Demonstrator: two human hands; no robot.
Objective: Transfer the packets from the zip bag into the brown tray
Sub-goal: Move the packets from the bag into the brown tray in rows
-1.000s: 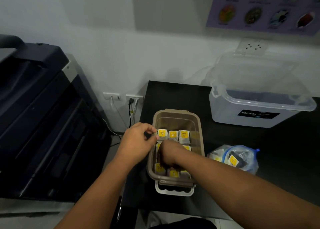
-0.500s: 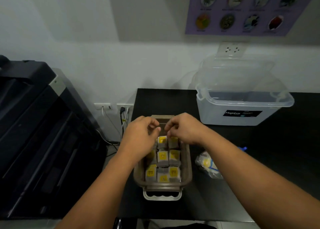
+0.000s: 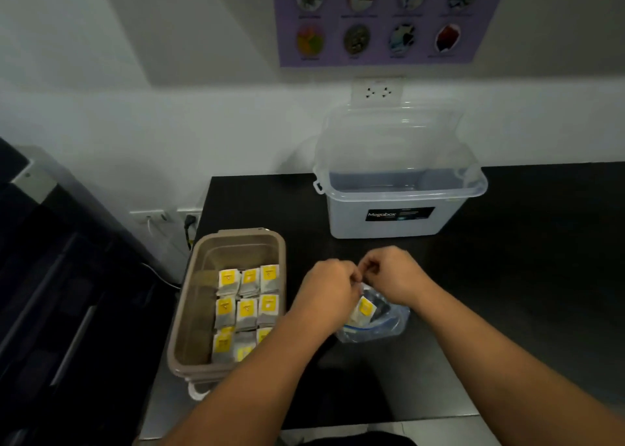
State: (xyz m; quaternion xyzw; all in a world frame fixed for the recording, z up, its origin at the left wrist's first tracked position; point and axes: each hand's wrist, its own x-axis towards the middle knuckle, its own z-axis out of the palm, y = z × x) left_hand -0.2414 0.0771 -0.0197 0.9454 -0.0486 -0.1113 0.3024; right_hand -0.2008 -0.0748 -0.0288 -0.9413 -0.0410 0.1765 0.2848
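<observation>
The brown tray (image 3: 203,297) stands at the left of the black table, holding several grey packets with yellow labels (image 3: 248,310) in rows along its right side. To its right lies the clear zip bag (image 3: 382,324) with a blue seal, and one yellow-labelled packet (image 3: 363,308) shows inside it. My left hand (image 3: 326,293) and my right hand (image 3: 392,273) meet above the bag's mouth, both pinching its top edge. My left forearm covers the tray's near right corner.
A clear plastic storage box (image 3: 399,209) with its lid raised stands at the back of the black table (image 3: 507,276). A large dark printer (image 3: 50,293) fills the left side. Wall sockets and cables (image 3: 187,222) sit by the table's left edge.
Both hands have left the brown tray and moved right to the zip bag. They now grip the bag's top edge. The camera view has shifted, putting the tray further left.
</observation>
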